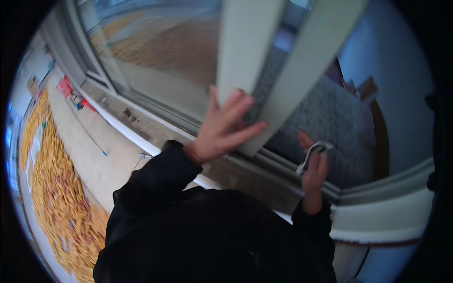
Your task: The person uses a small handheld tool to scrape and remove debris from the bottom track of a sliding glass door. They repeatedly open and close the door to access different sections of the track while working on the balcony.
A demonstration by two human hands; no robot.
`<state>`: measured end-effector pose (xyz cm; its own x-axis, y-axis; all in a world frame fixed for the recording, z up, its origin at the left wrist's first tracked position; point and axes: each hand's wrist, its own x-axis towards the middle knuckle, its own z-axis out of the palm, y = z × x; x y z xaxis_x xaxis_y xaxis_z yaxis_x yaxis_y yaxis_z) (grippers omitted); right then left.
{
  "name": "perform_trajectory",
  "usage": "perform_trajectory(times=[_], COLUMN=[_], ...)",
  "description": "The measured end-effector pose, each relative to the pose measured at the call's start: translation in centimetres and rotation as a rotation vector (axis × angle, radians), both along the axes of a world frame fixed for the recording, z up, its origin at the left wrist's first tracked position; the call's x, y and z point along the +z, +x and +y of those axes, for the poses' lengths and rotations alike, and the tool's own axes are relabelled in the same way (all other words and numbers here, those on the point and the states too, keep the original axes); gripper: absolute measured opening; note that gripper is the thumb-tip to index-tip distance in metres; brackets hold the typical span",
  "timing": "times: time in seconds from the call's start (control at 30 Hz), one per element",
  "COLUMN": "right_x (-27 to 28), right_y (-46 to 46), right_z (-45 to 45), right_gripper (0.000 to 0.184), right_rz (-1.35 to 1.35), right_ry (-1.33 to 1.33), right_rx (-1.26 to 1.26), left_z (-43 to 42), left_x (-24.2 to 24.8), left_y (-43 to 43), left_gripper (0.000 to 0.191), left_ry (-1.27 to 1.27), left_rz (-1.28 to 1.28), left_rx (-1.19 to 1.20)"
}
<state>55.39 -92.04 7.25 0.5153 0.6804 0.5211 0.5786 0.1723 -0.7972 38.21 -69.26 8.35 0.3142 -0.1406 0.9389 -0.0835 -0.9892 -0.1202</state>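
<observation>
My left hand has its fingers spread at the lower end of a pale sliding-window frame upright; whether it presses on the frame is hard to tell. A second pale upright slants beside it, with a narrow gap between the two. Lower right, my right hand holds a small white-edged item with a dark middle, blurred, between thumb and fingers. Glass left of the uprights mirrors a yellow heap. Right of them, the window opening shows a patterned grey surface inside.
A dusty sill with a white edge runs below the window. On the paved floor at left lie many corn cobs, a thin pole with a blue tip and red objects. A metal fitting is near the sill edge.
</observation>
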Motion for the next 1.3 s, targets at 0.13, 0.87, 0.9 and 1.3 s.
perform_trajectory(times=[0.13, 0.87, 0.9, 1.3], right_x=[-1.8, -11.3, -11.2, -1.0], right_y=[3.6, 4.0, 4.0, -0.5], right_z=[-5.1, -6.5, -6.5, 1.2], right_gripper=[0.022, 0.013, 0.012, 0.011], right_rz=[0.134, 0.313, 0.28, -0.413], right_ry=[-0.136, -0.334, -0.271, 0.153], right_rx=[-0.229, -0.18, -0.159, 0.426], left_z=[-0.2, -6.4, -6.5, 1.5], left_x=[0.2, 8.3, 7.8, 0.0], left_y=[0.3, 3.1, 3.2, -7.3], left_gripper=[0.049, 0.044, 0.04, 0.042], left_ry=[0.013, 0.573, 0.504, -0.269], left_rz=[0.015, 0.997, 0.954, 0.0], left_rx=[0.058, 0.387, 0.297, 0.625])
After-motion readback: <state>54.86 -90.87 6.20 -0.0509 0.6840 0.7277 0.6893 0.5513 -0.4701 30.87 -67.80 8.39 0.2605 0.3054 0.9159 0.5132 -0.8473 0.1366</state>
